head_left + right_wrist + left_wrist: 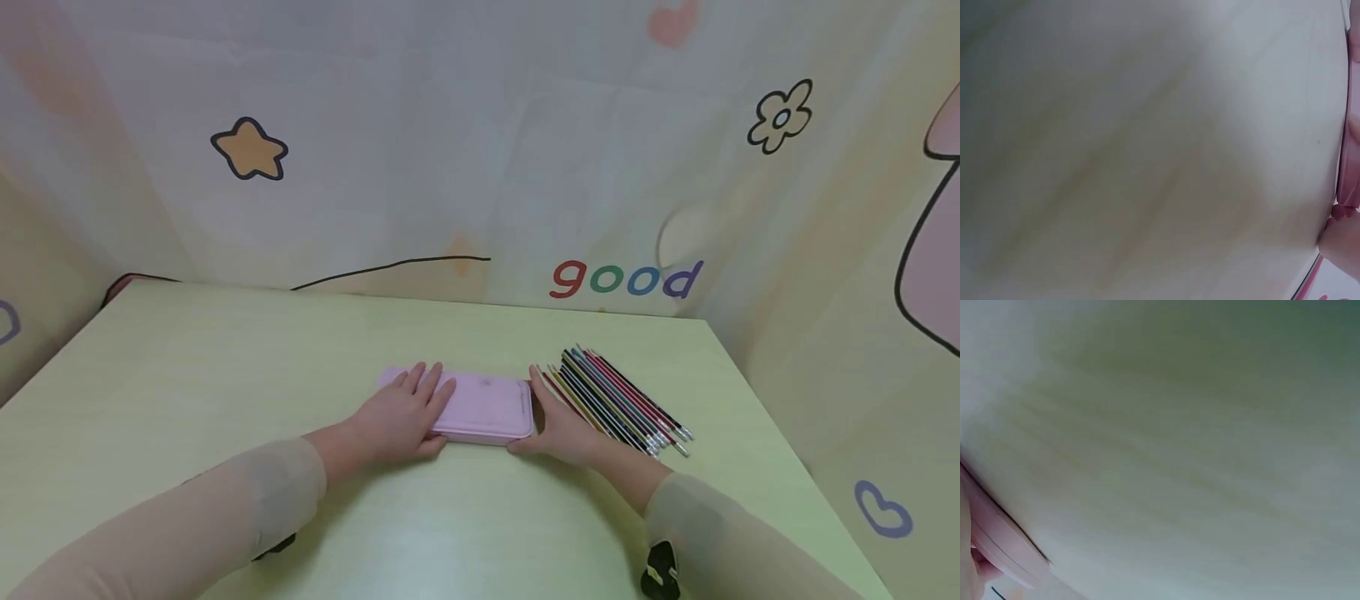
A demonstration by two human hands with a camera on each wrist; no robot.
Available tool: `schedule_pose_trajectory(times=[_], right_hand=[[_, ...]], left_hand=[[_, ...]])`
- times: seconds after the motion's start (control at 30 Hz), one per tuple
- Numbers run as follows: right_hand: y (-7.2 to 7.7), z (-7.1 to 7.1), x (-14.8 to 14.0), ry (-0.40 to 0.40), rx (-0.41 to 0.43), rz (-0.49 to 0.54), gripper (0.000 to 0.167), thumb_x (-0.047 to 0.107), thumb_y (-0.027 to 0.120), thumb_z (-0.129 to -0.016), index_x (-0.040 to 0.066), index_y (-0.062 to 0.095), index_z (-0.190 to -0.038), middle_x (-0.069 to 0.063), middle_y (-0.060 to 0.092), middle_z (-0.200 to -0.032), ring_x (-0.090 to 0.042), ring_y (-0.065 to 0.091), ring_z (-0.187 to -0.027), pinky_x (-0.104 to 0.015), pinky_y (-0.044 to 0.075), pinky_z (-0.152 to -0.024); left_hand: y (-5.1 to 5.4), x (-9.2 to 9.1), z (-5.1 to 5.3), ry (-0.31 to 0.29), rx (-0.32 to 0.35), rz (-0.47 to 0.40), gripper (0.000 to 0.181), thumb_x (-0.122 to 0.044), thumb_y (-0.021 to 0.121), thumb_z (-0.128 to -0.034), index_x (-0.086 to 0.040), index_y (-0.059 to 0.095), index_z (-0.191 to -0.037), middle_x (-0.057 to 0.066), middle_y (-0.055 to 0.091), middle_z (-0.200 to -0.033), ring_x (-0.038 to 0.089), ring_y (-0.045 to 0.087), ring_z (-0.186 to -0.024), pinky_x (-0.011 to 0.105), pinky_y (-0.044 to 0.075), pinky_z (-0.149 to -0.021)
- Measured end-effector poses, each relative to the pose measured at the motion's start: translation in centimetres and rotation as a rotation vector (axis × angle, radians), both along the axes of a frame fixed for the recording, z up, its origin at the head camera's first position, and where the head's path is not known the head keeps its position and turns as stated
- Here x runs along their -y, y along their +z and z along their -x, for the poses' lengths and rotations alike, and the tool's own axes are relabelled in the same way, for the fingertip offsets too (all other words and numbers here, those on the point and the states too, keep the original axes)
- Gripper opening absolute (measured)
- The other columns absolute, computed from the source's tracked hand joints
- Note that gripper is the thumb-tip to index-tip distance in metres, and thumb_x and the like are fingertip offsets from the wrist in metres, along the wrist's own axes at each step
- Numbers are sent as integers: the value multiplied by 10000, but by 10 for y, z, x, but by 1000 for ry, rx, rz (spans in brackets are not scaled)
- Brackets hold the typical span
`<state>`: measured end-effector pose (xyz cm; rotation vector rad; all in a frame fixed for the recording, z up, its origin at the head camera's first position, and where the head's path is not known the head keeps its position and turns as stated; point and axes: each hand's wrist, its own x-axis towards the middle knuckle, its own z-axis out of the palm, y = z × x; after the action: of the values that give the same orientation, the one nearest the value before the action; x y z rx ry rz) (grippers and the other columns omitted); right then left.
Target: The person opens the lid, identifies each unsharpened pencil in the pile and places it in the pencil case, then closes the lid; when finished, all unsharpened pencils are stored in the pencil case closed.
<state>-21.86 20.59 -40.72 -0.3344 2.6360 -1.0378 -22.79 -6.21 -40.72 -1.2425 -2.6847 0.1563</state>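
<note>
A closed pink case (483, 404) lies flat on the table, its long side running left to right. My left hand (397, 418) rests over its left part, fingers spread on the lid and thumb by the front edge. At the right end, my right hand (564, 429) grips the case, thumb at the front corner and fingers at the back. The left wrist view catches the side of the case (1007, 540) at the lower left. In the right wrist view, a strip of the case (1351, 162) and a fingertip (1342, 244) show at the right edge.
Many coloured pencils (618, 400) lie side by side in a slanted bundle just right of and behind my right hand. The pale table (225, 358) ends at a printed cloth backdrop (450, 167), which also hangs along both sides.
</note>
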Motion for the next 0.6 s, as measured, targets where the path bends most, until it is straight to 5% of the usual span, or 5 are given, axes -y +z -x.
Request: schedule_pose_trajectory(times=[0.37,0.6], right_hand=[[4,0,1,12,-9,4,1176,312,809,-720,106,-46,-1500,-108,146,-1544,-243,127,-1405,-453,99,-1108],[3,-2,0,9,10,15,1204,322,806,-722,102,-95,-1490,-108,168,-1536,-239,139,-1399,-450,93,-1110]], left_hand=[[5,-3,5,-115,-228,104,666,-476,479,-892,61,474,-1286,325,513,-1226,459,553,-1047,433,515,-800],[3,-5,4,-155,-293,110,653,-485,497,-884,65,513,-1234,325,560,-1152,443,593,-974,414,537,-738]])
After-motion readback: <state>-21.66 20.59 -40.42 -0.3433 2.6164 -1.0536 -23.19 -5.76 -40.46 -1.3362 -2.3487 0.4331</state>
